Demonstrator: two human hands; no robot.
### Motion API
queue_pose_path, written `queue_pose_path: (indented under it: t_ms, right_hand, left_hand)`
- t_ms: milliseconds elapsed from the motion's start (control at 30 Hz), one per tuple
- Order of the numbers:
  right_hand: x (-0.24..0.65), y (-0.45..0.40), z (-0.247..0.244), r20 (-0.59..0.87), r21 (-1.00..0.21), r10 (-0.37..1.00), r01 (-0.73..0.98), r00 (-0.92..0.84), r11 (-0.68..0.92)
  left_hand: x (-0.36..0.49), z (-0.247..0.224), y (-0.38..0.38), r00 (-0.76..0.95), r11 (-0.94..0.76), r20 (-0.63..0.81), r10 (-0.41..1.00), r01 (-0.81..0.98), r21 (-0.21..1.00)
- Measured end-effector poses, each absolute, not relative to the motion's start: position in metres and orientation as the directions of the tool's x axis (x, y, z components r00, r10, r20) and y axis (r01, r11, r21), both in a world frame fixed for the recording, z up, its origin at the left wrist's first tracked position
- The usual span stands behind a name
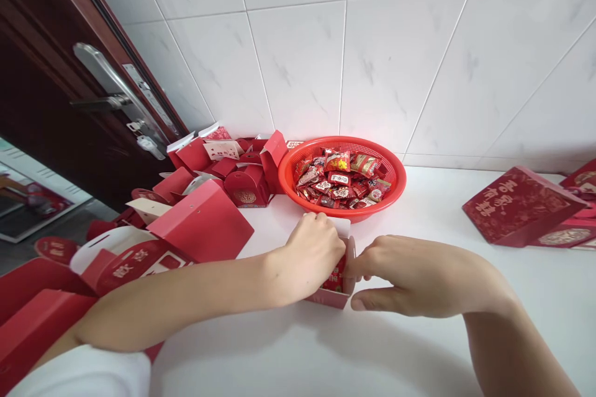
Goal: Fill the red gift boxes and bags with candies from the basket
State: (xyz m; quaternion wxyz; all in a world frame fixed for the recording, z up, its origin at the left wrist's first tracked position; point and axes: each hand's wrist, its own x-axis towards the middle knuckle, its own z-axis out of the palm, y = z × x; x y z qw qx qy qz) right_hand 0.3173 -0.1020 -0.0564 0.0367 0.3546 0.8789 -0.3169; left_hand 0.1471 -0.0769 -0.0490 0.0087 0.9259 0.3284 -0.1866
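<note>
A small red candy box stands with its top open on the white table, and red wrapped candy shows inside it. My left hand is closed on the box's left side, its fingertips mostly hidden behind the knuckles and the box. On the other side, my right hand pinches the box's right end flap, with the thumb low and the fingers bent over the edge. Just behind the box sits a red plastic basket of wrapped candies.
Many red boxes, some open, crowd the table's left side under my left forearm. At the right lie more red boxes. A white tiled wall borders the back of the white table, and a dark door is at the left.
</note>
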Motion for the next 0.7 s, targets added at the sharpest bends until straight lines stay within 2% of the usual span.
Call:
queue_pose_path:
  t_ms: [100,167,300,467,700]
  right_hand:
    - [0.318,-0.102,-0.056,-0.288,-0.537,0.594,0.64,-0.751,0.55]
    - [0.318,-0.103,-0.056,-0.29,-0.524,0.595,0.645,-0.749,0.557]
    - [0.317,-0.104,-0.055,-0.297,-0.504,0.6,0.656,-0.743,0.562]
    - [0.317,-0.107,-0.053,-0.314,-0.482,0.6,0.668,-0.736,0.567]
    - [0.316,-0.108,-0.05,-0.354,-0.416,0.589,0.687,-0.726,0.596]
  left_hand:
    - [0.15,-0.049,-0.073,0.76,-0.808,-0.321,0.565,0.588,-0.032]
    - [0.153,-0.049,-0.069,0.737,-0.795,-0.369,0.566,0.606,-0.011]
    - [0.162,-0.055,-0.06,0.666,-0.78,-0.484,0.568,0.623,-0.058]
    - [0.162,-0.075,-0.05,0.632,-0.783,-0.519,0.575,0.608,-0.126]
    - [0.145,-0.057,-0.045,0.702,-0.789,-0.518,0.489,0.609,0.08]
